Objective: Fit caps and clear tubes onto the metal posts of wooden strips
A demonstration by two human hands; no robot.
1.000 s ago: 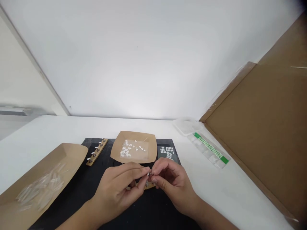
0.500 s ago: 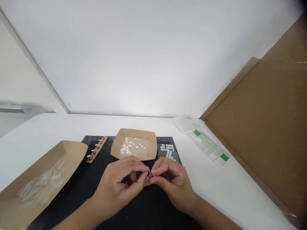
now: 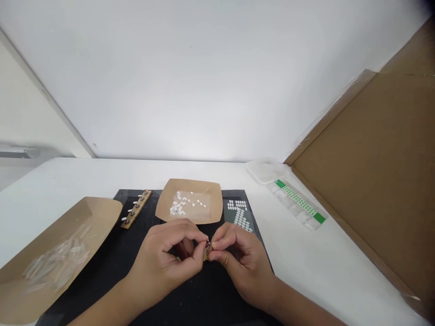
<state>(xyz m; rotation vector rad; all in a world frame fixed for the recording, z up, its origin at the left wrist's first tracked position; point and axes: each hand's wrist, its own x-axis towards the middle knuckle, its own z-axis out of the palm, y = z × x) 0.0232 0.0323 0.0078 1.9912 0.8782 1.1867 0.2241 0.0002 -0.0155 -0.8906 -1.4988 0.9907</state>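
My left hand and my right hand meet over the black mat, thumbs and forefingers pinched together. Between their fingertips is a small, dark, shiny metal piece, too tiny to make out its kind. A bit of tan board shows just below the fingertips, partly hidden by them. Left of my hands lies a tan strip with several round metal studs along it and white oval tags sticking out on its left side.
A cardboard tray holds white oval stickers and a clear bag. Another cardboard tray at left holds clear plastic pieces. A sheet of white ovals, a clear case with a green strip and a cardboard box are at right.
Both hands have shifted slightly left in view, still pinching the small metal piece at their fingertips. The whole scene has also moved a little as the camera turned.
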